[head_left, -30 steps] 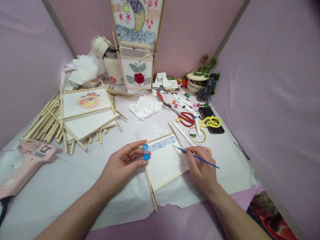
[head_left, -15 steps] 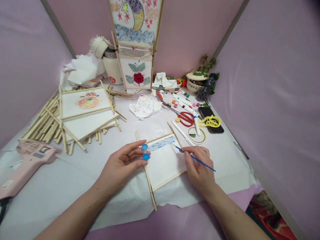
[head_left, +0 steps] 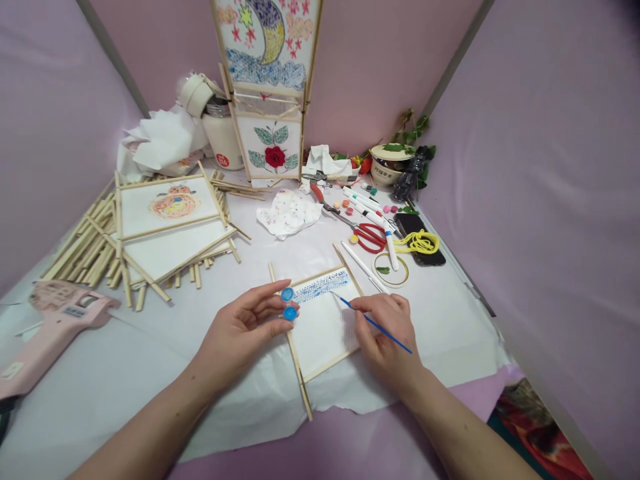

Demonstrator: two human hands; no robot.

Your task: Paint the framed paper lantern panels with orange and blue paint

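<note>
By the blue dots (head_left: 323,285), the right hand (head_left: 389,319) pinches a brush (head_left: 376,325), now further left; dotting seems to go that way. The left hand (head_left: 250,320) pinches blue paint (head_left: 290,313).

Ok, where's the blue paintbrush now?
The paintbrush is right of centre in the head view, in the right hand, its tip near the blue dotted band on the framed panel.

passage on the desk (head_left: 150,347) exists between glue gun (head_left: 57,325) and left hand (head_left: 247,319); stick pile (head_left: 93,250) obstructs beyond. scissors (head_left: 360,231) and marker (head_left: 392,251) obstruct beyond right hand (head_left: 387,328).
</note>
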